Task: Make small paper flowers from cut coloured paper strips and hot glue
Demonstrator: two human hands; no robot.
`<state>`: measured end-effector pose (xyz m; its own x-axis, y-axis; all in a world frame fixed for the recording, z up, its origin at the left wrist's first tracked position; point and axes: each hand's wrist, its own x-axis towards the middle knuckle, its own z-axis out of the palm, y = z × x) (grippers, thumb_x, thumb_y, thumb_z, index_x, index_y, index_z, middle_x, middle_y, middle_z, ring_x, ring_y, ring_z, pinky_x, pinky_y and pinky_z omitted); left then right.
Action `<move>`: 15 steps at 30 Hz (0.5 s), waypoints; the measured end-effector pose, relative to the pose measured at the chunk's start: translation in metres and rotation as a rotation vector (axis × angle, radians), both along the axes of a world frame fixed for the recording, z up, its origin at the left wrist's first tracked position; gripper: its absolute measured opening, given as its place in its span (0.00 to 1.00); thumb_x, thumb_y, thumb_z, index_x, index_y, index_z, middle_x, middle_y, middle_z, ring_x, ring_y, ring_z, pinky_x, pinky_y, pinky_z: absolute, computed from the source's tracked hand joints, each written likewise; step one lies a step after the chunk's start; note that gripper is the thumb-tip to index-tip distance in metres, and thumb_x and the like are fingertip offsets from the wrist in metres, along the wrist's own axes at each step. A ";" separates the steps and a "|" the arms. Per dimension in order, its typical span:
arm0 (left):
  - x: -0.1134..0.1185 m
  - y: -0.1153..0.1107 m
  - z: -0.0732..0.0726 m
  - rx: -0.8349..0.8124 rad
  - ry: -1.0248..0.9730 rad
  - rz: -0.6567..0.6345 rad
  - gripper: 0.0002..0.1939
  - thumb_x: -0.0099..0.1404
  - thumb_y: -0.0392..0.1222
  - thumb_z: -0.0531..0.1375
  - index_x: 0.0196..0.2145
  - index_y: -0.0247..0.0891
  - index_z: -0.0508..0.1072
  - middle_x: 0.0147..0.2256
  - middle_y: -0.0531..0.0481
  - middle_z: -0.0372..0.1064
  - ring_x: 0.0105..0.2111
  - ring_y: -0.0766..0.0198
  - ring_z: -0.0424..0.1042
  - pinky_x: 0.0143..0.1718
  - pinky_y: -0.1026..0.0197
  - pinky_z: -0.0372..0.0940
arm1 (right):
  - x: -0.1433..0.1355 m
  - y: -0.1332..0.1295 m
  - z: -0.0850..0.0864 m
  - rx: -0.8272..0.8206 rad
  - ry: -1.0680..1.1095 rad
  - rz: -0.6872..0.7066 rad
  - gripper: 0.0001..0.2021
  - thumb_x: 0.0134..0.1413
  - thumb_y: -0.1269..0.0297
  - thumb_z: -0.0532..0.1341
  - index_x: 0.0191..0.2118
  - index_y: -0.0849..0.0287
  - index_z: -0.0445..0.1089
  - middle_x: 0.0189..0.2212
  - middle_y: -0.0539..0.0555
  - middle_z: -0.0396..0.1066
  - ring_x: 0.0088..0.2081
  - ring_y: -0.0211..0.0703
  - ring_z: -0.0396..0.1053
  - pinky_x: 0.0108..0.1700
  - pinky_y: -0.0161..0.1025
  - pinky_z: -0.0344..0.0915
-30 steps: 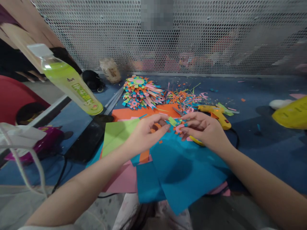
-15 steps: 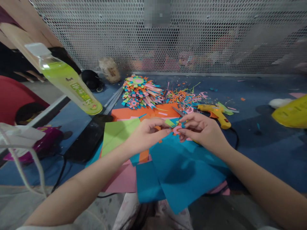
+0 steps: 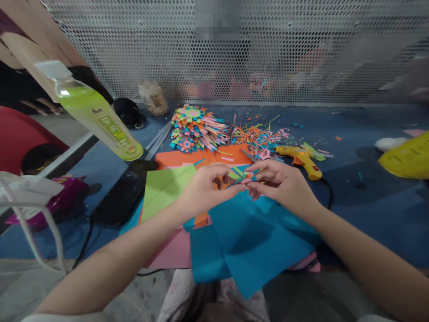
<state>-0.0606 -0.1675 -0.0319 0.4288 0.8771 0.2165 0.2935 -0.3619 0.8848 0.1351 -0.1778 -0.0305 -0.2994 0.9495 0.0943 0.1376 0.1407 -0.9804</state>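
Between my hands is a small paper flower [image 3: 247, 180] in pink, blue, orange and green. My left hand [image 3: 214, 183] pinches its left side, thumb along the front edge. From the right, the fingertips of my right hand [image 3: 276, 179] close on the other side; fingers partly cover the piece. Beneath lie blue paper sheets [image 3: 254, 241], a lime green sheet [image 3: 169, 188], a pink sheet [image 3: 170, 250] and an orange sheet [image 3: 170, 158]. Scissors [image 3: 248, 156] show their blades just behind the flower. A stack of similar paper flowers [image 3: 197, 129] rests farther back.
A yellow glue gun [image 3: 303, 160] with a cord lies right of my hands. Paper scraps [image 3: 254, 134] are heaped behind. At left are a green drink bottle [image 3: 100, 120], a black flat object [image 3: 117, 197] and a purple device [image 3: 63, 201]. A perforated metal panel [image 3: 284, 58] borders the table.
The small flower has tilted from facing me to nearly edge-on. My left thumb has shifted right along it, and both hands still hold it.
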 end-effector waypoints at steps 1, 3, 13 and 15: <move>0.001 0.001 -0.002 0.007 -0.003 0.007 0.10 0.56 0.44 0.63 0.28 0.33 0.73 0.26 0.49 0.66 0.25 0.67 0.65 0.28 0.62 0.62 | -0.001 0.000 0.000 0.011 -0.003 0.007 0.12 0.45 0.66 0.66 0.39 0.57 0.68 0.24 0.48 0.75 0.23 0.38 0.74 0.26 0.35 0.73; 0.001 0.002 -0.003 0.012 -0.010 0.012 0.09 0.56 0.44 0.63 0.26 0.34 0.73 0.26 0.49 0.67 0.25 0.67 0.65 0.27 0.63 0.61 | -0.001 -0.001 -0.001 0.024 -0.011 0.015 0.11 0.46 0.68 0.65 0.38 0.57 0.68 0.24 0.47 0.75 0.24 0.38 0.74 0.26 0.34 0.73; 0.001 0.003 -0.006 0.018 0.003 0.015 0.07 0.56 0.41 0.62 0.27 0.34 0.74 0.25 0.49 0.67 0.24 0.67 0.65 0.25 0.64 0.60 | 0.002 0.001 -0.007 0.127 -0.158 0.023 0.08 0.48 0.66 0.63 0.37 0.57 0.69 0.26 0.49 0.75 0.26 0.39 0.74 0.28 0.35 0.71; 0.001 0.003 -0.006 0.055 0.027 0.018 0.06 0.56 0.40 0.62 0.27 0.34 0.75 0.24 0.50 0.67 0.24 0.68 0.64 0.25 0.64 0.60 | 0.003 0.003 -0.009 0.233 -0.257 0.015 0.05 0.49 0.67 0.62 0.34 0.57 0.70 0.27 0.50 0.75 0.27 0.38 0.74 0.29 0.34 0.70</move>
<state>-0.0599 -0.1643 -0.0376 0.4198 0.8717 0.2528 0.3242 -0.4042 0.8553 0.1380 -0.1750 -0.0397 -0.3557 0.9064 0.2281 0.3720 0.3612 -0.8551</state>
